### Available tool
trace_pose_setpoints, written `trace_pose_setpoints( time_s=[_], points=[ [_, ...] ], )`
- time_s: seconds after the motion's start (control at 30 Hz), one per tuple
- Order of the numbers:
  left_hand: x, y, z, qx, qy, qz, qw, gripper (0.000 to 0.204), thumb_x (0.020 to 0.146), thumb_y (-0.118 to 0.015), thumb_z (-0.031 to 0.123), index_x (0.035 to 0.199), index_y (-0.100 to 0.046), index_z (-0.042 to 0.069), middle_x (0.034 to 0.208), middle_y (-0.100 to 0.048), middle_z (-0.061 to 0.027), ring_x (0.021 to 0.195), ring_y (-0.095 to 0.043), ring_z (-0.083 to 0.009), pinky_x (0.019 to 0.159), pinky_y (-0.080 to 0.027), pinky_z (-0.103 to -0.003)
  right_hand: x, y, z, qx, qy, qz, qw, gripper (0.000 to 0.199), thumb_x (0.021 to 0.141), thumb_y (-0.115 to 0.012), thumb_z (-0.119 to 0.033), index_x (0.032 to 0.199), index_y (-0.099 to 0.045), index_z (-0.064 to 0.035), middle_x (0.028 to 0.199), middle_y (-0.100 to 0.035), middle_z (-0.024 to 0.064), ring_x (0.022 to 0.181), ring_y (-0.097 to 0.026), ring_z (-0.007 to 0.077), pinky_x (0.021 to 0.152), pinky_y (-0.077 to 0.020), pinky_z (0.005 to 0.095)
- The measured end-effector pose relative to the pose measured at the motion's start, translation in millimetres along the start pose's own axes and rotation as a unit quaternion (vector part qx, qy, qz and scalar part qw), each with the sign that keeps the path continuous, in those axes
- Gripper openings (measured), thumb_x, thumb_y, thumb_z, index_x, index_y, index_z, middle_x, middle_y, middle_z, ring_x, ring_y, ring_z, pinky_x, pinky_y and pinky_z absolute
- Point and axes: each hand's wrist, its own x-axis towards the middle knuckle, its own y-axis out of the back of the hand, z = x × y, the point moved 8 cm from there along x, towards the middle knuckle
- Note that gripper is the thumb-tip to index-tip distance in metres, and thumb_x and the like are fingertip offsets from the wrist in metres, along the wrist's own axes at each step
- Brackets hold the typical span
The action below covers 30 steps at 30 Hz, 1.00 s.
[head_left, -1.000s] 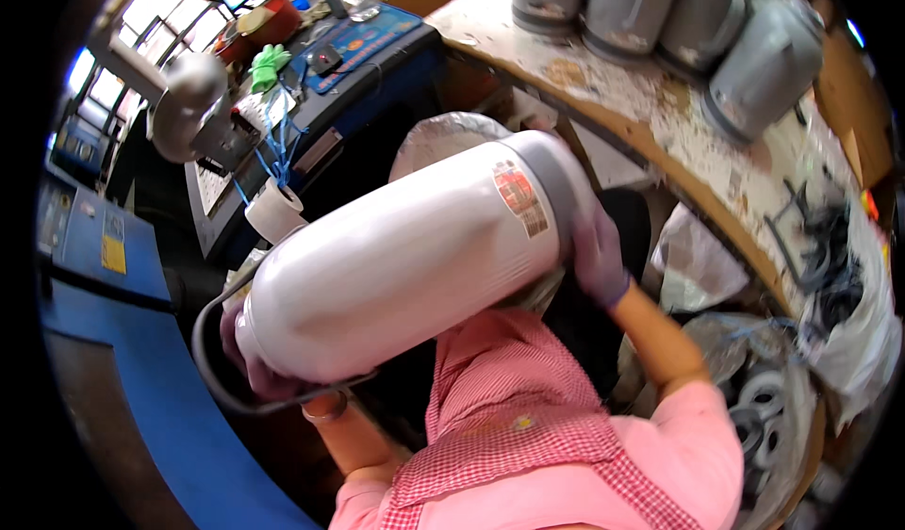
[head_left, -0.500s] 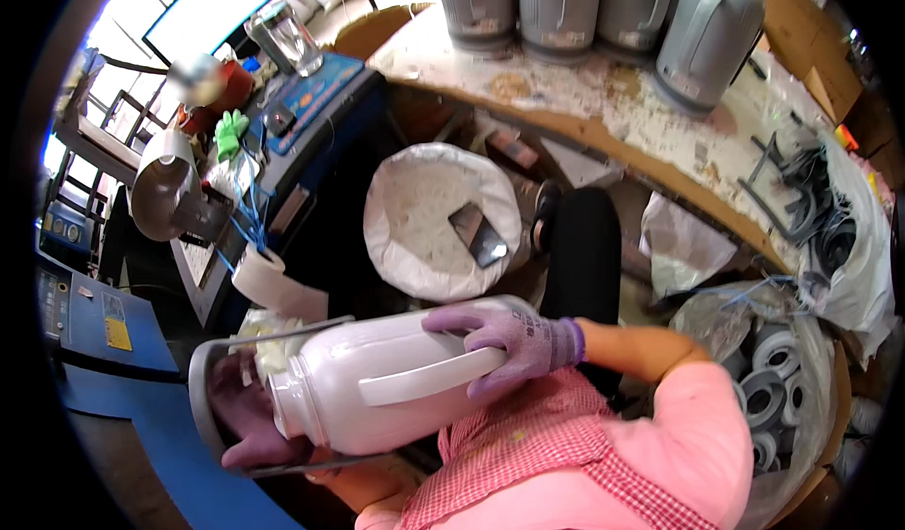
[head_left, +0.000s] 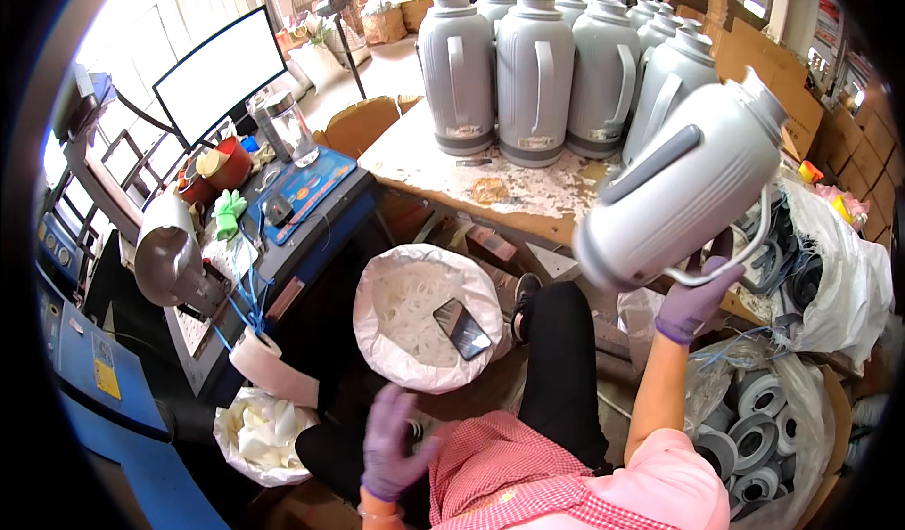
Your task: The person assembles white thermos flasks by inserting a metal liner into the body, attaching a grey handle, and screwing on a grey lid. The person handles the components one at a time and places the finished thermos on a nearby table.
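Note:
My right hand [head_left: 696,299], in a purple glove, is closed on the side handle of a light grey vacuum flask [head_left: 693,200]. Tilted, with its neck up to the right, the flask hangs in front of the bench's right part. A darker grey bar, seemingly a carrying handle, lies along its upper side. Empty and with fingers apart, my gloved left hand [head_left: 398,440] is over my lap near the red checked apron [head_left: 514,464]. On the bench [head_left: 405,158] several similar grey flasks [head_left: 534,73] stand upright.
A white sack [head_left: 377,342] of small translucent pieces bears a phone [head_left: 462,329]. Grey plastic rings [head_left: 754,436] fill a lined box at the right. Grey curved parts [head_left: 778,266] lie on the bench. At the left are a desk with a monitor [head_left: 222,78] and a paper roll [head_left: 255,356].
The flask has gone from across my lap up to the right in my right hand. My left hand has come out of the grey loop at its neck. The view has tilted up.

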Motion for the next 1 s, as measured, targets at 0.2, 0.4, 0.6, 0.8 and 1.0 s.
trace_pose_setpoints(
  time_s=[0.2,0.4,0.6,0.8,1.0],
  points=[
    [1,47,-50,-0.129,0.132,0.188,0.965,0.057,0.087,-0.06,0.009,0.141,-0.048,-0.002,0.147,-0.047,-0.0206,0.131,-0.051,-0.0316,0.111,-0.039,-0.041,21,-25,48,-0.423,0.405,-0.149,0.797,0.03,0.093,-0.064,-0.022,0.111,-0.06,0.0015,0.152,-0.036,0.0267,0.141,-0.031,0.0476,0.115,-0.0217,0.0615],
    [13,47,-23,-0.091,0.098,0.15,0.98,0.055,0.095,-0.06,0.008,0.145,-0.042,-0.004,0.149,-0.045,-0.0173,0.129,-0.051,-0.0304,0.107,-0.042,-0.041,94,-26,81,-0.507,0.414,-0.033,0.755,0.03,0.092,-0.066,-0.025,0.108,-0.063,0.0001,0.149,-0.042,0.0244,0.14,-0.033,0.0464,0.115,-0.0216,0.0605],
    [-19,60,-60,-0.074,0.187,0.159,0.967,0.05,0.099,-0.055,0.008,0.146,-0.043,-0.002,0.14,-0.053,-0.0177,0.127,-0.052,-0.0284,0.108,-0.041,-0.039,228,15,127,-0.556,0.402,-0.036,0.727,0.032,0.087,-0.07,-0.024,0.108,-0.067,0.0006,0.15,-0.042,0.0229,0.141,-0.034,0.0446,0.117,-0.0273,0.0531],
    [-16,58,-66,-0.096,0.21,0.188,0.955,0.051,0.099,-0.057,0.008,0.147,-0.042,0.001,0.137,-0.055,-0.0167,0.125,-0.053,-0.0265,0.107,-0.042,-0.038,356,32,188,-0.491,0.256,-0.22,0.803,0.044,0.083,-0.069,-0.016,0.122,-0.061,0.0016,0.148,-0.044,0.0261,0.137,-0.042,0.0412,0.113,-0.0363,0.0442],
    [3,58,-55,-0.053,0.181,0.151,0.97,0.052,0.098,-0.059,0.011,0.147,-0.042,0.0,0.135,-0.056,-0.017,0.122,-0.055,-0.0268,0.103,-0.045,-0.037,368,32,197,-0.587,0.099,-0.233,0.769,0.052,0.084,-0.065,-0.026,0.129,-0.057,-0.0026,0.119,-0.063,0.0286,0.112,-0.06,0.0468,0.097,-0.0487,0.0458]
  ],
)
